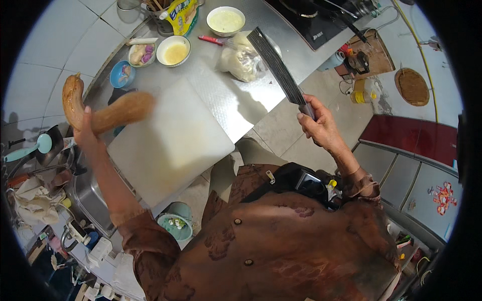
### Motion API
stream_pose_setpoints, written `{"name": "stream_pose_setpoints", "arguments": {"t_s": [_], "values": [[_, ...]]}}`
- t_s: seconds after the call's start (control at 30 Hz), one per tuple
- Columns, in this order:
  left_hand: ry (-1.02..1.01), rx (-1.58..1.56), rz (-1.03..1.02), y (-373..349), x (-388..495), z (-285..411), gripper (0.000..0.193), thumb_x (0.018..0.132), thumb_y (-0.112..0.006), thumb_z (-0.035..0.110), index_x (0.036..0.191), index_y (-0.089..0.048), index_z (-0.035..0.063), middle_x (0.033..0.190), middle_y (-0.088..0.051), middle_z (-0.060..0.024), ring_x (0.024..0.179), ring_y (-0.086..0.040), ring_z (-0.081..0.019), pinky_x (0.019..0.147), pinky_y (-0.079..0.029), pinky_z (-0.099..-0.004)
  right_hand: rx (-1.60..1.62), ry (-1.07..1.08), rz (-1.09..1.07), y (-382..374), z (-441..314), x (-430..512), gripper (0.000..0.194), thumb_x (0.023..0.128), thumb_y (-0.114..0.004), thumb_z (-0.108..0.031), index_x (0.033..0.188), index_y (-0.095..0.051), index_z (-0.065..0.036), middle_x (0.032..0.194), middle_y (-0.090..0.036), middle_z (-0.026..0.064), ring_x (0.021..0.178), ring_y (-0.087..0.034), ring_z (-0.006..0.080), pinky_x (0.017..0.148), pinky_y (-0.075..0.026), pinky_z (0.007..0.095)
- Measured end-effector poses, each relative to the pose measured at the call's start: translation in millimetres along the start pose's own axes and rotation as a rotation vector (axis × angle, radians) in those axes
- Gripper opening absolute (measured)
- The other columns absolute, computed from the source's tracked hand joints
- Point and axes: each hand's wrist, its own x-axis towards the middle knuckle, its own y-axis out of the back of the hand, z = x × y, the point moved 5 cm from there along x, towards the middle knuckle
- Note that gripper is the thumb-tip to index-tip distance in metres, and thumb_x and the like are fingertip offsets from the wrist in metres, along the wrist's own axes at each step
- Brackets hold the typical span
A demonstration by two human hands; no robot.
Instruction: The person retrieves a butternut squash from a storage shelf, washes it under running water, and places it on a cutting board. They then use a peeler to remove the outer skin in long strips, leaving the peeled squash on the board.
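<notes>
My left hand grips a long, curved, tan-brown squash around its middle. One end, with a short stem, points up by the tiled wall; the other end is blurred above the left part of a thick white cutting board. In my right hand is a kitchen knife with a broad, dark, ridged blade, held by its handle. Its blade is raised, apart from the squash, and points toward the back of the steel counter. Part of a clear plastic bag of pale food shows behind the blade.
At the back stand a bowl of yellow liquid, a bowl of pale food, a small blue bowl and a bowl with onion pieces. A black cooktop is at upper right, a sink at left, a bucket below.
</notes>
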Motion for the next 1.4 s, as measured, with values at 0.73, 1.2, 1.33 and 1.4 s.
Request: {"name": "stream_pose_setpoints", "arguments": {"t_s": [0.73,1.2,1.33,1.4], "values": [[-0.883,1.195,-0.189,-14.3,-193.5,-90.0,0.053,0.074,-0.07,0.009,0.123,-0.052,0.0036,0.112,-0.056,-0.0149,0.104,-0.057,-0.0326,0.093,-0.045,-0.0476,-0.188,0.03,-0.437,-99.8,-12.8,60.0,0.049,0.092,-0.063,-0.017,0.136,-0.047,-0.001,0.068,-0.045,-0.0078,0.057,-0.038,0.0019,0.052,-0.032,0.0186],[-0.535,1.34,-0.311,-17.6,-250.4,-113.6,0.063,0.064,-0.081,0.03,0.118,-0.059,0.0052,0.11,-0.054,-0.0114,0.107,-0.051,-0.03,0.095,-0.04,-0.0477,-0.387,0.444,-0.528,-130.8,-13.2,66.7,0.044,0.082,-0.065,-0.002,0.126,-0.057,0.0,0.072,-0.055,0.003,0.059,-0.048,0.008,0.058,-0.043,0.0229],[-0.47,1.241,-0.313,-20.5,-245.3,-109.0,0.059,0.067,-0.08,0.03,0.115,-0.059,0.0034,0.108,-0.054,-0.0124,0.105,-0.051,-0.0309,0.095,-0.038,-0.0475,-0.607,0.524,-0.631,-143.9,-14.2,70.6,0.041,0.081,-0.065,-0.003,0.122,-0.057,0.0,0.091,-0.066,0.0124,0.064,-0.061,0.0227,0.061,-0.051,0.0305],[-0.381,1.183,-0.346,-25.8,-239.2,-111.2,0.059,0.068,-0.08,0.027,0.117,-0.058,0.0022,0.11,-0.053,-0.0142,0.105,-0.051,-0.0327,0.095,-0.037,-0.0476,-0.697,0.533,-0.673,-149.7,-17.1,73.7,0.04,0.081,-0.066,-0.003,0.12,-0.057,0.0,0.095,-0.067,0.0147,0.068,-0.064,0.0285,0.062,-0.053,0.0343]]}}
